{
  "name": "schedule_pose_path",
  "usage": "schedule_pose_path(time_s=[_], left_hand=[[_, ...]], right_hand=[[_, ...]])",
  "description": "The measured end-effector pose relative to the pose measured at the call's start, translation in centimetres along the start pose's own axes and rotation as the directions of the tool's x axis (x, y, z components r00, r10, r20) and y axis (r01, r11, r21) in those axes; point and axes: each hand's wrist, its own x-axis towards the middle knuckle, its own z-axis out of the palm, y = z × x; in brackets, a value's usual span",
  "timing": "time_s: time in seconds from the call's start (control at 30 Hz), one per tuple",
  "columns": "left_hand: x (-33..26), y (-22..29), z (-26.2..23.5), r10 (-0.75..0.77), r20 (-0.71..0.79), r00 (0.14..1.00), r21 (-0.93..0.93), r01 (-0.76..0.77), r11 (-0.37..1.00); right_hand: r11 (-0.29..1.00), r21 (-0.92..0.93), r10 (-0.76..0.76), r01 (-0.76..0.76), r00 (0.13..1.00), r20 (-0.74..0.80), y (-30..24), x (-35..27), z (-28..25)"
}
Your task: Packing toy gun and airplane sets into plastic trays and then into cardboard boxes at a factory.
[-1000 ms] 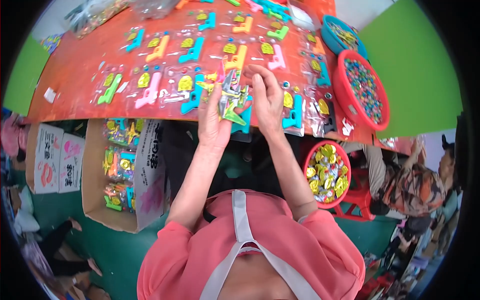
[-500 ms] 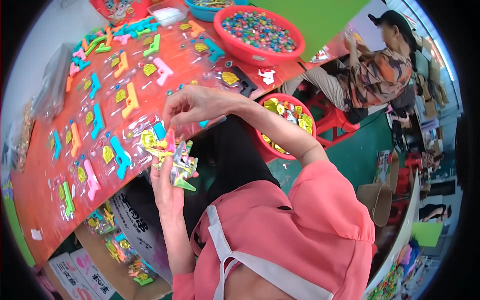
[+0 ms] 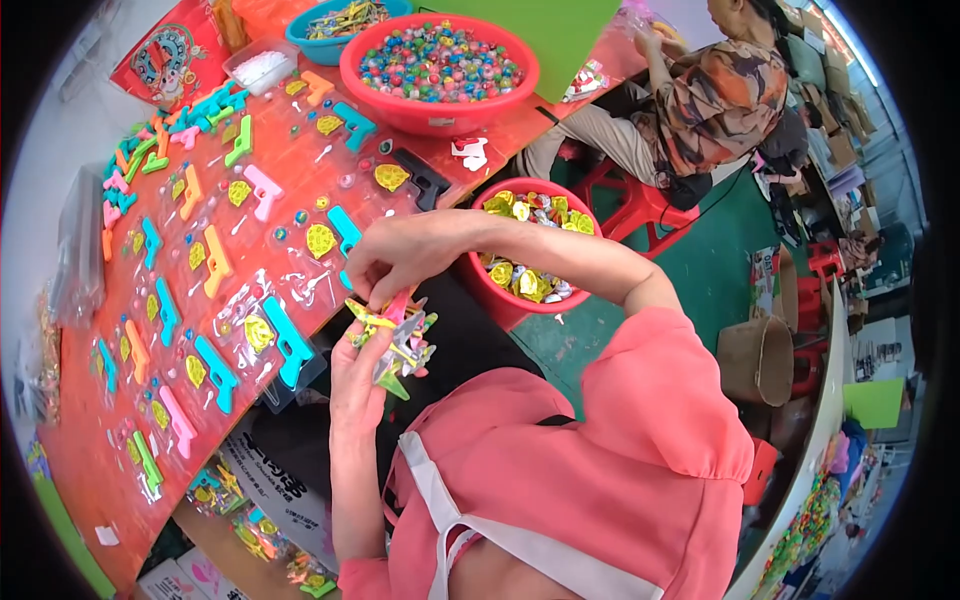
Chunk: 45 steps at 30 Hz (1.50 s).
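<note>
Here, the left hand [image 3: 358, 375] is clamped on a bunch of toy aeroplanes [image 3: 406, 345], eight o'clock of centre. The right hand [image 3: 408, 255], fingertips drawn together, is at the bunch's eleven o'clock edge; its grip cannot be told. From the bunch, toy pistols [image 3: 217, 262] lie at ten o'clock on the red worktop [image 3: 90, 460].

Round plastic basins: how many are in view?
3. A blue basin and, nearer, a red basin of colourful beads stand on the table; another red one, with yellow pieces, sits lower, beside it, partly behind the right forearm. Others may be hidden.
</note>
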Motion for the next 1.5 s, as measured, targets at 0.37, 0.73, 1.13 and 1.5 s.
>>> schedule_pose_path(time_s=[0.37, 0.73, 1.13, 1.5], left_hand=[[1.7, -0.5, 0.0, 0.059, -0.056, 0.997, -0.142, -0.066, 0.988], [1.2, 0.0, 0.1, 0.055, -0.027, 0.998, -0.243, -0.060, 0.968], [1.4, -1.1, 0.5, 0.037, -0.100, 0.994, -0.234, -0.060, 0.970], [1.1, -1.6, 0.3, 0.019, -0.146, 0.989, -0.230, -0.053, 0.972]], right_hand=[[0.978, 0.207, 0.145, 0.005, 0.695, -0.704, 3.1, -6.9, -5.6], [0.948, 0.274, 0.158, 0.159, 0.510, -0.845, 8.4, -9.6, -3.5], [0.974, -0.152, -0.226, 0.168, 0.682, -0.695, 11.6, -5.0, -4.9], [0.967, -0.223, -0.236, 0.124, 0.770, -0.592, 13.5, -3.5, -4.0]])
